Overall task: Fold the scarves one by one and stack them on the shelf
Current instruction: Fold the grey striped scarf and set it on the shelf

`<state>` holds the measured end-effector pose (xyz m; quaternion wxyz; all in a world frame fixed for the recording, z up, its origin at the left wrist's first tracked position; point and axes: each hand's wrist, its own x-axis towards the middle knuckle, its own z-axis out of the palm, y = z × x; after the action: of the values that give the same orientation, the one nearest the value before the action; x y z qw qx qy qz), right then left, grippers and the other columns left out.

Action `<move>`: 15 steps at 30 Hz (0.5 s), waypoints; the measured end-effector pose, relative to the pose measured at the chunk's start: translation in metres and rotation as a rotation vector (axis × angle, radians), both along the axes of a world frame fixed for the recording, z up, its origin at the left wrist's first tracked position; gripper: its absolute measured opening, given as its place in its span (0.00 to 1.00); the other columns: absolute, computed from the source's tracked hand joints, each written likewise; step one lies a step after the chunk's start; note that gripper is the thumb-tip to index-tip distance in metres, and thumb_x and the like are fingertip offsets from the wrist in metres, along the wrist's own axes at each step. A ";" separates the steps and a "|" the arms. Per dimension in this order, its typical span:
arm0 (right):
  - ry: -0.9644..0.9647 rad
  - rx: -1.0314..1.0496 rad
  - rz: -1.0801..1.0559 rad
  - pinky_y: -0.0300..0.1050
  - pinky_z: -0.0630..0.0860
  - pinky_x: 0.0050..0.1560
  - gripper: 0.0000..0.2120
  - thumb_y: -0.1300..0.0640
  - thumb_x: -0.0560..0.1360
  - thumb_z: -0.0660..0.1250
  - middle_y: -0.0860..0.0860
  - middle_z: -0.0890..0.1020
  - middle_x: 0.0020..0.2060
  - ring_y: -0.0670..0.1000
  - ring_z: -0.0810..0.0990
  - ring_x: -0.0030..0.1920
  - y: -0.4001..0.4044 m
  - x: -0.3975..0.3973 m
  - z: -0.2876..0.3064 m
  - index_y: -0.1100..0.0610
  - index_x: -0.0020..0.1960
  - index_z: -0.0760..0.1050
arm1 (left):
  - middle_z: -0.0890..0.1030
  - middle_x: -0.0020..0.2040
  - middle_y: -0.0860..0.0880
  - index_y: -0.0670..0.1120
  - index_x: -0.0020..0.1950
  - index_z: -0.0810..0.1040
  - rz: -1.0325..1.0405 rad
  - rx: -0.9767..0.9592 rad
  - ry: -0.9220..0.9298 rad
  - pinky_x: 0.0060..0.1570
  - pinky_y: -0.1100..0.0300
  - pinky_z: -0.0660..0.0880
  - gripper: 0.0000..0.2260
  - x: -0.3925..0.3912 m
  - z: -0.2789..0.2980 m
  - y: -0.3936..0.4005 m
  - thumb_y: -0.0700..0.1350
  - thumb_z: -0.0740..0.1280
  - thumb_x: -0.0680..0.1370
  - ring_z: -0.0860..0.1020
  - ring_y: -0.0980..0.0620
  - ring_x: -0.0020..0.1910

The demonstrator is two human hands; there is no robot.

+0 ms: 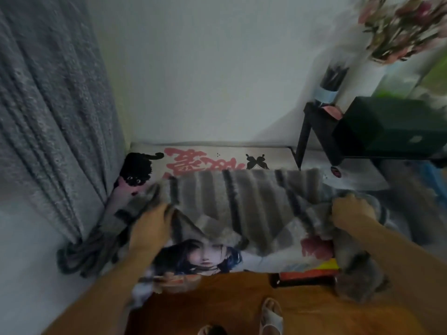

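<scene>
A grey scarf (242,197) with dark stripes lies spread across a printed cloth (208,160) on a low surface by the wall. My left hand (152,226) grips the scarf's left edge, fingers curled into the fabric. Over at the scarf's right end my right hand (350,211) grips a bunched fold. More grey fabric (358,281) hangs down below my right forearm. The whole view is blurred by motion.
A grey curtain (48,117) hangs at the left, bunched on the floor. A black shelf unit (314,131) stands at the right with a dark box (387,126) and flowers (406,27) on it. My feet in sandals (271,317) stand on the orange-brown floor.
</scene>
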<state>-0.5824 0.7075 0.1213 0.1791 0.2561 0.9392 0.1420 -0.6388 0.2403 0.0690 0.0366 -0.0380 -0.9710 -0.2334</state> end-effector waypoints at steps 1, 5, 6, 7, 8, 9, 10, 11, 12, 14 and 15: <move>0.066 0.010 -0.006 0.51 0.77 0.53 0.16 0.52 0.79 0.60 0.56 0.75 0.61 0.59 0.77 0.59 0.001 -0.011 0.010 0.54 0.64 0.76 | 0.83 0.45 0.41 0.46 0.51 0.79 -0.035 -0.086 -0.043 0.42 0.51 0.74 0.15 -0.026 0.019 -0.005 0.55 0.60 0.84 0.81 0.39 0.45; 0.505 0.057 0.086 0.52 0.77 0.44 0.10 0.57 0.77 0.64 0.62 0.77 0.50 0.64 0.78 0.49 0.019 -0.031 0.055 0.61 0.53 0.78 | 0.82 0.54 0.35 0.45 0.59 0.80 0.035 -0.101 0.074 0.51 0.49 0.74 0.18 -0.121 0.125 -0.011 0.55 0.56 0.85 0.80 0.36 0.51; 0.570 0.103 0.136 0.54 0.76 0.43 0.08 0.59 0.75 0.65 0.63 0.77 0.49 0.65 0.78 0.47 0.025 -0.026 0.057 0.63 0.52 0.77 | 0.81 0.54 0.33 0.41 0.60 0.78 0.090 -0.074 0.245 0.50 0.46 0.73 0.17 -0.137 0.152 -0.010 0.51 0.57 0.86 0.79 0.33 0.52; 0.595 0.157 0.185 0.55 0.74 0.40 0.08 0.62 0.73 0.67 0.65 0.75 0.47 0.66 0.76 0.45 0.031 -0.018 0.055 0.65 0.50 0.76 | 0.81 0.52 0.32 0.39 0.57 0.78 0.111 -0.062 0.435 0.48 0.44 0.73 0.15 -0.143 0.176 -0.006 0.49 0.59 0.85 0.79 0.31 0.50; 0.588 0.210 0.219 0.55 0.72 0.38 0.08 0.65 0.71 0.68 0.65 0.74 0.46 0.67 0.75 0.44 0.038 -0.007 0.048 0.65 0.49 0.75 | 0.80 0.49 0.32 0.39 0.54 0.77 0.075 -0.051 0.606 0.45 0.43 0.73 0.13 -0.142 0.192 0.001 0.48 0.60 0.85 0.79 0.31 0.47; 0.566 0.260 0.228 0.55 0.70 0.37 0.09 0.66 0.69 0.70 0.65 0.72 0.45 0.66 0.73 0.44 0.047 0.006 0.036 0.65 0.48 0.75 | 0.80 0.47 0.34 0.40 0.51 0.76 -0.028 -0.078 0.692 0.42 0.43 0.73 0.10 -0.135 0.192 0.005 0.47 0.63 0.84 0.78 0.33 0.44; 0.547 0.309 0.209 0.56 0.69 0.38 0.10 0.67 0.67 0.71 0.65 0.71 0.45 0.66 0.71 0.45 0.061 0.017 0.021 0.65 0.47 0.74 | 0.79 0.46 0.37 0.42 0.50 0.76 -0.169 -0.140 0.702 0.40 0.45 0.74 0.07 -0.125 0.184 0.012 0.46 0.66 0.82 0.79 0.35 0.42; 0.515 0.333 0.152 0.57 0.69 0.41 0.12 0.66 0.66 0.73 0.64 0.70 0.47 0.65 0.70 0.46 0.076 0.028 0.005 0.64 0.48 0.75 | 0.79 0.46 0.40 0.43 0.49 0.76 -0.294 -0.217 0.639 0.37 0.47 0.75 0.05 -0.113 0.162 0.015 0.44 0.70 0.79 0.79 0.37 0.41; 0.447 0.340 0.065 0.58 0.71 0.44 0.13 0.64 0.68 0.73 0.63 0.69 0.49 0.65 0.69 0.50 0.088 0.037 -0.006 0.63 0.51 0.76 | 0.78 0.47 0.42 0.45 0.50 0.76 -0.396 -0.301 0.571 0.35 0.49 0.76 0.09 -0.100 0.137 0.016 0.40 0.74 0.74 0.79 0.39 0.39; 0.284 0.356 -0.107 0.60 0.72 0.58 0.16 0.57 0.75 0.67 0.59 0.66 0.59 0.65 0.66 0.60 0.099 0.051 -0.027 0.58 0.63 0.73 | 0.75 0.48 0.44 0.45 0.49 0.78 -0.512 -0.468 0.415 0.28 0.54 0.74 0.18 -0.078 0.079 0.011 0.34 0.77 0.63 0.78 0.41 0.35; 0.213 0.288 -0.165 0.61 0.70 0.64 0.19 0.55 0.79 0.61 0.59 0.64 0.65 0.66 0.64 0.66 0.099 0.055 -0.038 0.57 0.69 0.69 | 0.75 0.47 0.43 0.45 0.47 0.79 -0.515 -0.545 0.356 0.26 0.56 0.71 0.20 -0.069 0.054 0.007 0.32 0.76 0.59 0.78 0.41 0.35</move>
<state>-0.5272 0.8066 0.0835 0.0512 0.3688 0.8987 0.2317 -0.7082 0.2474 0.1228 0.1327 -0.3279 -0.9344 0.0409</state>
